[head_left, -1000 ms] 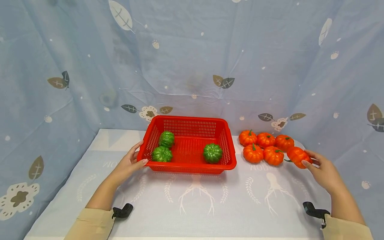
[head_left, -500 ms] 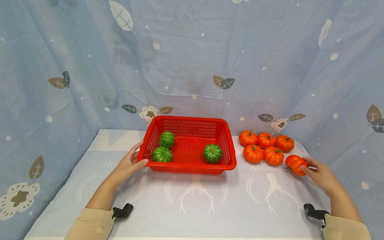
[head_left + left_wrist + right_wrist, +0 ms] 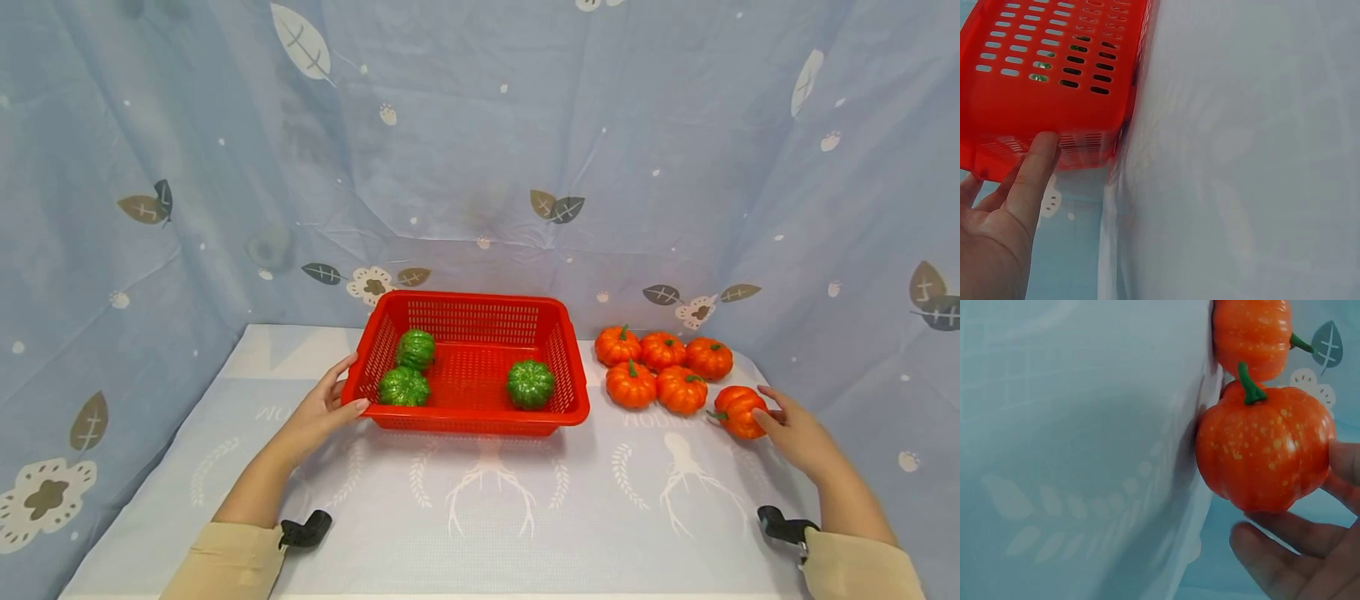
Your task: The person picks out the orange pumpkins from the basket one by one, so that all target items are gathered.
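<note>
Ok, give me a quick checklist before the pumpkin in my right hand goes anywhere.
1. Right hand on the pumpkin: ok, fingers wrap it from the right.
2. Pumpkin apart from the other five: ok in the head view; the wrist view shows one close behind.
3. Left hand steadying the basket: ok, thumb on its near left corner.
4. Free room in the basket: ok, the three green pumpkins leave the middle bare.
5. Pumpkin lifted off the table: cannot tell.

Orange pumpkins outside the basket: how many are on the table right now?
6. Five small orange toy pumpkins cluster right of the red plastic basket; the sixth lies tilted at the right hand. None appear hidden.
</note>
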`<state>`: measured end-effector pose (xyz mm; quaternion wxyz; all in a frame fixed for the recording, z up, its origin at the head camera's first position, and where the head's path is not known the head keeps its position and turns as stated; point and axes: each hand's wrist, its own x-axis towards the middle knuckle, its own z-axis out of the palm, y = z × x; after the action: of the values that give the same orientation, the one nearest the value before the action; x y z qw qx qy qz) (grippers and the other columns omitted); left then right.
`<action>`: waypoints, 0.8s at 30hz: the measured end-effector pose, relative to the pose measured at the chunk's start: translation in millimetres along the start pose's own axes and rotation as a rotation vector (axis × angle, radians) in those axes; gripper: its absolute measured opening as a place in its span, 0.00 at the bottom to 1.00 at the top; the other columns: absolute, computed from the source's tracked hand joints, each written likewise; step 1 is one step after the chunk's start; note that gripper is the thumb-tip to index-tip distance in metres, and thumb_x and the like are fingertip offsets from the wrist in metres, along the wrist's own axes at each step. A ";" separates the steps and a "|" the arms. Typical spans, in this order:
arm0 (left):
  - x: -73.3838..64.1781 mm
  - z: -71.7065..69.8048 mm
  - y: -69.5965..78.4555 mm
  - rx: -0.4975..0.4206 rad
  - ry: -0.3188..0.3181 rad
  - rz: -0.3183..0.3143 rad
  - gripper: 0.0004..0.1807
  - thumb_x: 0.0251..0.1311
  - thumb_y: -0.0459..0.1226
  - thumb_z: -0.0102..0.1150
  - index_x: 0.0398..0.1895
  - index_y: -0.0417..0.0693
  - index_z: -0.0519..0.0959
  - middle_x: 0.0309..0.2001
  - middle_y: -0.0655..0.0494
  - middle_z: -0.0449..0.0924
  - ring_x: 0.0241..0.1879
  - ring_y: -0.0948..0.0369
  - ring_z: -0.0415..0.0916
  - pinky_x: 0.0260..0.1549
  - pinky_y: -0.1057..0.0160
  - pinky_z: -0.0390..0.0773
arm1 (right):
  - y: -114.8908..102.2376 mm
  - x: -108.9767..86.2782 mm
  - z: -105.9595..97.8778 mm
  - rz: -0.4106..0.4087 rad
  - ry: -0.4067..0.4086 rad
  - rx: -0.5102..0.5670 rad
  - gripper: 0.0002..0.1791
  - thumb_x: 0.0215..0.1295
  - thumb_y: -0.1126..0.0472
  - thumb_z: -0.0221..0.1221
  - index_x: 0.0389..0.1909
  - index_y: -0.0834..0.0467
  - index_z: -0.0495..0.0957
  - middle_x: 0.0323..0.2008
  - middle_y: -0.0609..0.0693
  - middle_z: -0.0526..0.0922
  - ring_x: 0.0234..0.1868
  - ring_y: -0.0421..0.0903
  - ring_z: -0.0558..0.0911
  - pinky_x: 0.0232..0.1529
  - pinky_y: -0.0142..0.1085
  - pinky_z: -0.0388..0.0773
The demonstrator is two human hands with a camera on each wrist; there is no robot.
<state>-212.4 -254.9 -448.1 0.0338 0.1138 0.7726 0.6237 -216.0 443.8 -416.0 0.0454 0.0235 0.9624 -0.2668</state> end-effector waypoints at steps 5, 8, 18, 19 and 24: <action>-0.3 0.5 0.6 -0.002 0.004 -0.001 0.46 0.67 0.35 0.61 0.81 0.54 0.45 0.70 0.29 0.59 0.65 0.35 0.65 0.47 0.65 0.80 | 1.8 1.9 5.6 -0.147 0.133 -0.049 0.29 0.75 0.65 0.47 0.72 0.72 0.56 0.60 0.84 0.60 0.56 0.82 0.64 0.51 0.74 0.64; -1.1 1.1 1.2 -0.007 0.006 0.000 0.46 0.67 0.35 0.61 0.81 0.53 0.45 0.70 0.28 0.59 0.64 0.35 0.66 0.47 0.62 0.81 | 1.8 1.8 8.7 -0.249 0.190 -0.055 0.25 0.66 0.75 0.45 0.64 0.73 0.68 0.61 0.81 0.61 0.57 0.82 0.62 0.52 0.76 0.61; -0.9 1.4 -0.9 -0.026 -0.006 0.004 0.47 0.67 0.34 0.61 0.81 0.53 0.44 0.70 0.28 0.59 0.64 0.34 0.67 0.49 0.55 0.81 | 2.6 1.0 7.3 -0.163 0.143 -0.094 0.27 0.69 0.65 0.56 0.65 0.75 0.65 0.65 0.81 0.56 0.61 0.83 0.58 0.55 0.76 0.56; -0.9 1.5 -0.8 -0.027 -0.005 0.004 0.47 0.67 0.34 0.61 0.81 0.53 0.44 0.70 0.28 0.59 0.63 0.34 0.67 0.49 0.55 0.81 | 3.3 1.1 6.7 -0.158 0.139 -0.096 0.30 0.67 0.64 0.59 0.65 0.75 0.64 0.65 0.81 0.55 0.61 0.82 0.57 0.56 0.76 0.56; -0.7 1.8 0.6 -0.026 0.002 -0.001 0.47 0.67 0.34 0.61 0.81 0.53 0.44 0.71 0.28 0.58 0.64 0.34 0.66 0.49 0.54 0.81 | 4.4 2.4 4.7 -0.165 0.152 -0.116 0.37 0.58 0.64 0.67 0.64 0.76 0.64 0.62 0.81 0.60 0.59 0.80 0.61 0.56 0.74 0.59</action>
<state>-211.3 -253.3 -447.9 0.0348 0.1125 0.7646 0.6337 -217.7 445.1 -422.5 -0.0483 -0.0382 0.9755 -0.2111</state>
